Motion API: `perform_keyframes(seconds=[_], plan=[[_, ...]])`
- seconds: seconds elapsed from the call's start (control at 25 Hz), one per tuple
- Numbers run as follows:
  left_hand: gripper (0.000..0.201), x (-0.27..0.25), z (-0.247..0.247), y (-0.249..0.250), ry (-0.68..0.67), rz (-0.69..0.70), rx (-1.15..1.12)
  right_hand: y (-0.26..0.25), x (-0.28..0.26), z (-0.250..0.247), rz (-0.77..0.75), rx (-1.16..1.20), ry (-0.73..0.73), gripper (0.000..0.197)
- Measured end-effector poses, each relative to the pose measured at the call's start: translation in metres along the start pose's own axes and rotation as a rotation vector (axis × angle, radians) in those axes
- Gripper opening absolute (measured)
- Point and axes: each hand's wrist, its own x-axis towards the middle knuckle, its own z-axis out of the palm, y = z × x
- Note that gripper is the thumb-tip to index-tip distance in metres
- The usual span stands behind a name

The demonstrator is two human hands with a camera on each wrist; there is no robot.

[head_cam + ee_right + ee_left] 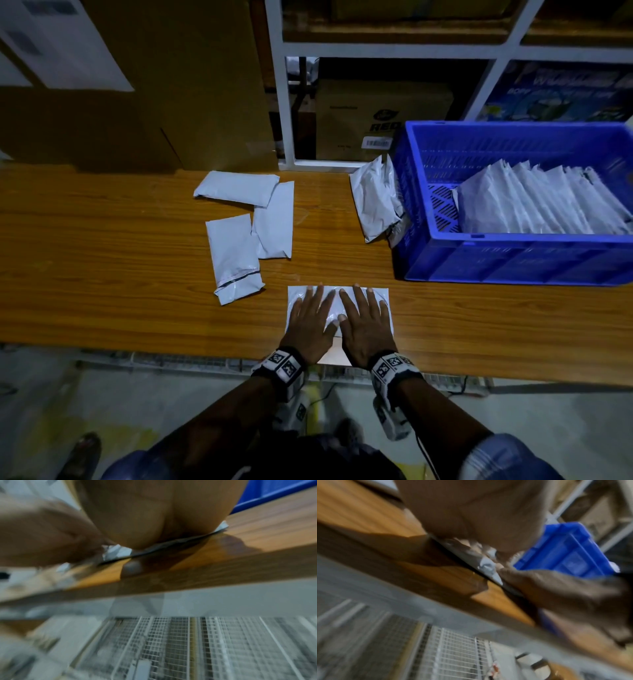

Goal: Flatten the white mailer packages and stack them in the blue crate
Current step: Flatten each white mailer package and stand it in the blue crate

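A white mailer (pixel 382 298) lies flat near the front edge of the wooden table (pixel 102 267). Both hands press on it side by side with straight, spread fingers: my left hand (pixel 310 317) on its left half, my right hand (pixel 364 320) on its right half. The wrist views are blurred; each shows a palm on the mailer (pixel 486 566) (pixel 116 551) at the table edge. The blue crate (pixel 513 260) stands at the right of the table and holds a leaning row of flattened white mailers (pixel 534 205). Three unflattened mailers (pixel 236 253) lie left of centre.
Another crumpled mailer (pixel 376 202) leans against the crate's left wall. A white shelf frame (pixel 287 113) with cardboard boxes (pixel 380 116) stands behind the table. A big cardboard box (pixel 164 85) is at the back left. A wire grid (pixel 171 642) lies under the table edge.
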Motion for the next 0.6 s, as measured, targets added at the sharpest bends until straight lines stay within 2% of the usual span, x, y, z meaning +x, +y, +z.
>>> perform_keyframes(seconds=[0.12,0.4,0.48,0.6], plan=[[0.061,-0.005,-0.002,-0.002,0.153,-0.018,0.126,-0.004,-0.001,-0.001,0.022,-0.011,0.009,0.055],[0.060,-0.006,0.018,-0.004,0.143,-0.037,0.135,0.007,0.001,-0.018,-0.050,0.036,-0.151,0.057],[0.059,-0.006,0.016,-0.005,0.145,-0.030,0.124,0.007,-0.001,-0.024,-0.056,0.083,-0.101,0.054],[0.058,-0.005,0.016,-0.006,0.174,-0.029,0.108,0.004,-0.004,-0.015,-0.032,0.027,-0.029,0.054]])
